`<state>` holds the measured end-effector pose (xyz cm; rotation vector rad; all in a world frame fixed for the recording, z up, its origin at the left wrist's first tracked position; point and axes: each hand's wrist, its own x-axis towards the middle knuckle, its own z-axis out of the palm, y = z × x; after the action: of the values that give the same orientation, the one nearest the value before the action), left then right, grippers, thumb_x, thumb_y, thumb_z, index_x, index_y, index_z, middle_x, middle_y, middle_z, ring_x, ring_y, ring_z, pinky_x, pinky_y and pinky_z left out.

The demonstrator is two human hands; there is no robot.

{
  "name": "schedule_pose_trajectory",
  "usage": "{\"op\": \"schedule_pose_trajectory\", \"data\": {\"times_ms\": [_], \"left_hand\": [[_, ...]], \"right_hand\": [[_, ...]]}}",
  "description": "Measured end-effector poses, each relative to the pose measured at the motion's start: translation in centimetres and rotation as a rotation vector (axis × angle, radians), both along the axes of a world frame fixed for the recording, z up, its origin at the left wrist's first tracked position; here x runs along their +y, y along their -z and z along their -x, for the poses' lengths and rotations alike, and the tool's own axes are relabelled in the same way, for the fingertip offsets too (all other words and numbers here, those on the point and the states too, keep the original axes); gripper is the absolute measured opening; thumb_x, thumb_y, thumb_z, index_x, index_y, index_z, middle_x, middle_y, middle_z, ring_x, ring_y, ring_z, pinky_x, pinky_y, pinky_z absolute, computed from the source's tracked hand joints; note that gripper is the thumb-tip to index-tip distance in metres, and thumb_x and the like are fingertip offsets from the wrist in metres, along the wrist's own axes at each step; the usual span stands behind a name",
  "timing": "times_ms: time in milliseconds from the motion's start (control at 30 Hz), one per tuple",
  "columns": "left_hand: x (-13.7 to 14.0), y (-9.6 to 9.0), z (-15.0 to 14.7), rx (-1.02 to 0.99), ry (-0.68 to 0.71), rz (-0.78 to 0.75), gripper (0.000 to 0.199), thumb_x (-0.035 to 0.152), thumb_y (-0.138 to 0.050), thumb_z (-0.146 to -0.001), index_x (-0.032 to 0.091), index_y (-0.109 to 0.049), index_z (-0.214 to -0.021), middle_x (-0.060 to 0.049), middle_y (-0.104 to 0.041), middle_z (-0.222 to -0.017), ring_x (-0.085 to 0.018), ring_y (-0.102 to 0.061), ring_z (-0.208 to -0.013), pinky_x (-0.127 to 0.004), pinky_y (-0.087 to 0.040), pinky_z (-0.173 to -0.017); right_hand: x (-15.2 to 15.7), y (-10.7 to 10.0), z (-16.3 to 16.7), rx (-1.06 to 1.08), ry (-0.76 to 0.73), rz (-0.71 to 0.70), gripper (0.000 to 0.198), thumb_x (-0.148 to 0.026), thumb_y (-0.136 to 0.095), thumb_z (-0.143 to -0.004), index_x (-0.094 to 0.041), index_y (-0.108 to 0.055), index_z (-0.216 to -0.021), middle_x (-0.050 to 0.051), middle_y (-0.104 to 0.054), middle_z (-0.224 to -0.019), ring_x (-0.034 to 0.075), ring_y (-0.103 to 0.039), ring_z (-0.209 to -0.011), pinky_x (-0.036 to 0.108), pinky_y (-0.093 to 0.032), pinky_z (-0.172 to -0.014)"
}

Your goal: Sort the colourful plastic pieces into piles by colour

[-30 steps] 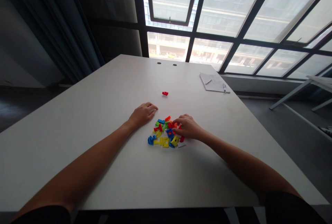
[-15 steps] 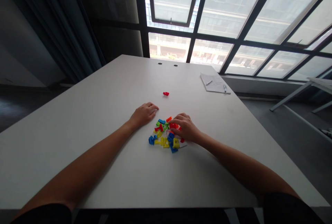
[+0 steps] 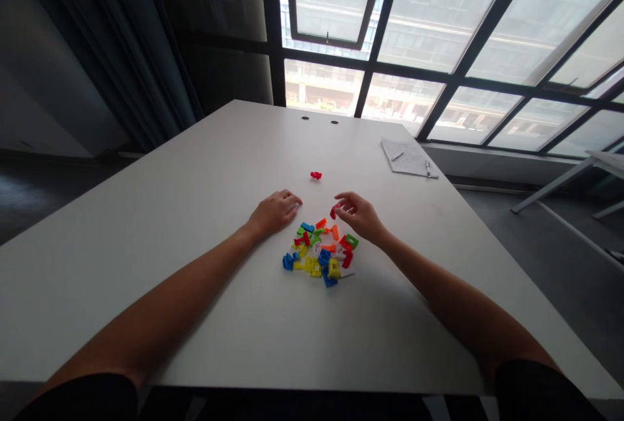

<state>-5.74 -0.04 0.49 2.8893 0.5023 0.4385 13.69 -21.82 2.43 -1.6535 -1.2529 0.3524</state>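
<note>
My right hand [image 3: 359,216] is raised just above the far right of the pile, pinching a small red plastic piece [image 3: 334,212] between thumb and fingers. Below it lies a loose pile of colourful plastic pieces [image 3: 314,267] in blue, yellow, green, red, orange and white. My left hand [image 3: 273,212] rests on the table left of the pile, its fingers curled. A pale patch shows between its thumb and fingers, too small to make out. Farther out, beyond both hands, a separate red piece [image 3: 316,175] sits on the table.
The white table [image 3: 205,317] stretches away towards large windows [image 3: 322,83]. Near its right edge lie sheets of paper [image 3: 407,156] with pens [image 3: 428,169] on them. Two round cable holes [image 3: 305,118] are at the far end. A dark curtain [image 3: 146,70] hangs at the left.
My right hand has lifted off the pile and moved away from me, with the red piece in its fingers. Orange, red and green pieces it covered now show. My left hand stays put.
</note>
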Motion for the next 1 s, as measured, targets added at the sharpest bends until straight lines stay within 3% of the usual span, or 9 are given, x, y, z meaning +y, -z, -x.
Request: {"op": "schedule_pose_trajectory", "data": {"times_ms": [233,433,567,733,1000], "left_hand": [[0.0,0.1,0.0,0.002,-0.001,-0.009,0.030,0.032,-0.050,-0.099,0.028,-0.073,-0.119,-0.006,-0.068,-0.123,-0.025,-0.065,-0.109,-0.035,-0.056,-0.089],[0.1,0.1,0.0,-0.009,0.005,-0.001,0.029,0.032,-0.051,-0.098,0.029,-0.073,-0.117,-0.005,-0.068,-0.123,-0.025,-0.066,-0.109,-0.035,-0.056,-0.090],[0.1,0.2,0.0,-0.020,0.010,-0.011,0.029,0.031,-0.052,-0.099,0.029,-0.073,-0.118,-0.005,-0.068,-0.123,-0.025,-0.066,-0.109,-0.035,-0.056,-0.090],[0.0,0.2,0.0,-0.015,0.008,-0.008,0.027,0.031,-0.053,-0.099,0.029,-0.073,-0.118,-0.005,-0.068,-0.123,-0.025,-0.066,-0.110,-0.035,-0.056,-0.090],[-0.1,0.1,0.0,-0.020,0.012,-0.011,0.028,0.029,-0.052,-0.098,0.028,-0.072,-0.118,-0.005,-0.069,-0.122,-0.024,-0.066,-0.109,-0.035,-0.056,-0.090]], "right_hand": [[5.5,1.3,-4.8,-0.060,0.172,0.065,0.012,-0.026,-0.070,-0.085,-0.021,-0.076,-0.095,0.005,-0.079,-0.094,0.020,-0.073,-0.086,0.033,-0.057,-0.080],[9.9,3.1,-4.7,-0.219,0.167,0.031,0.010,-0.020,-0.067,-0.087,-0.022,-0.072,-0.095,0.003,-0.079,-0.094,0.019,-0.073,-0.086,0.031,-0.055,-0.082],[10.7,4.2,-4.4,-0.394,0.158,0.095,0.013,-0.026,-0.068,-0.090,-0.022,-0.071,-0.102,0.006,-0.078,-0.094,0.021,-0.072,-0.084,0.032,-0.053,-0.080],[11.1,4.0,-4.9,-0.540,0.184,0.201,0.014,-0.031,-0.067,-0.094,-0.024,-0.070,-0.106,0.007,-0.078,-0.099,0.023,-0.071,-0.085,0.033,-0.052,-0.079],[13.5,3.6,-5.5,-0.593,0.224,0.299,0.021,-0.041,-0.065,-0.100,-0.024,-0.065,-0.112,0.009,-0.078,-0.112,0.026,-0.071,-0.095,0.033,-0.050,-0.080]]}}
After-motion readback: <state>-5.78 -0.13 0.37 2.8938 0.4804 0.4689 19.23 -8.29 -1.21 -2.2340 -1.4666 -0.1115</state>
